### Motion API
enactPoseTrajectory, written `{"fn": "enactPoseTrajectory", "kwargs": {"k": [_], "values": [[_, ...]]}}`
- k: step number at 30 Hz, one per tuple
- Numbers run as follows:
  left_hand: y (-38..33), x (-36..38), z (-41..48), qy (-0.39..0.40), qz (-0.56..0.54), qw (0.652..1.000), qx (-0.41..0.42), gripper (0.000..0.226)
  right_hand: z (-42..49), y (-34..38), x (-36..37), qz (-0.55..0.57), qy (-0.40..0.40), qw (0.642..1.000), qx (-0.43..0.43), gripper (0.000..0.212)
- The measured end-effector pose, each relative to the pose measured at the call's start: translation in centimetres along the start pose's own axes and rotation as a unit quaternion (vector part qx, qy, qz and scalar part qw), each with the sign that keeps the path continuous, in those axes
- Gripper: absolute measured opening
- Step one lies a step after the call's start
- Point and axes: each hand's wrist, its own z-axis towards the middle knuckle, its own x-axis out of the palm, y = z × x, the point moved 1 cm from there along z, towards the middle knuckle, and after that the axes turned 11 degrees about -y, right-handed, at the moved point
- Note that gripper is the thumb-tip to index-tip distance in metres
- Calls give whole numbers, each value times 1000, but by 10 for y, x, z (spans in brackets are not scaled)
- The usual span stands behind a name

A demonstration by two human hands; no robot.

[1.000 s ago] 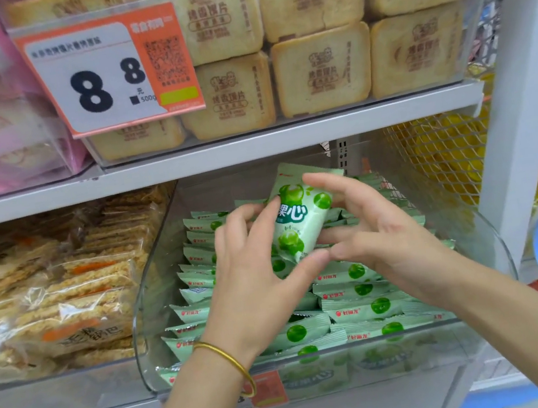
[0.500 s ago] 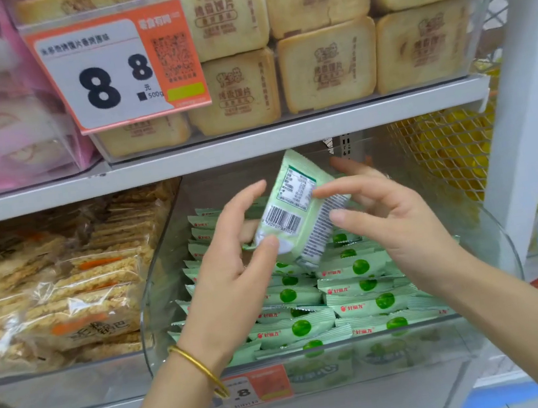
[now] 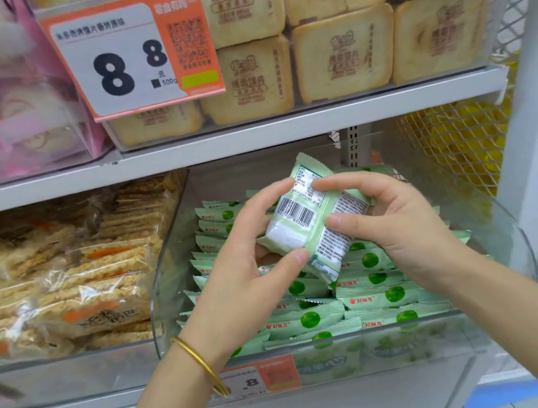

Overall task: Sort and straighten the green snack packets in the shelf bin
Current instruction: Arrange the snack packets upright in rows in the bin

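- Our left hand (image 3: 236, 277) pinches one green packet (image 3: 311, 218) between thumb and curled fingers, barcode side facing us.
- Our right hand (image 3: 399, 230) grips the same packet's other edge, index finger and thumb curled onto it.
- The packet sits tilted between both sets of fingertips, above the rows of green packets (image 3: 311, 319) lying below the fingers in the clear bin (image 3: 506, 232).
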Motion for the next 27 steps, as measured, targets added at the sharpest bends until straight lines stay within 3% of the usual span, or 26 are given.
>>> {"fn": "enactPoseTrajectory", "kwargs": {"k": [5,8,13,15,17,22,23,25,27], "values": [[1,4,1,-28,-32,998,-40,60,0,-4,-3,-23,-15,1000,3,35],[5,7,6,-126,-54,982,-126,46,0,-4,-8,-81,-20,996,19,32],[22,9,20,-229,-87,938,-246,23,-4,3,-12,-107,22,992,57,59],[23,15,27,-216,-111,933,-266,16,-3,0,-15,-235,15,972,-23,65],[25,22,35,-190,-102,938,-270,11,2,-1,-20,-352,1,929,-114,56],[23,36,62,-161,-119,938,-285,19,21,-3,-30,-465,-30,851,-243,30],[25,37,66,-169,-75,947,-264,21,24,-4,-32,-492,-55,826,-268,27],[37,33,74,-149,147,964,-161,29,30,-5,-34,-545,-104,779,-292,28],[53,31,78,-67,320,941,-89,38,37,-6,-33,-571,-137,749,-308,26]]}}
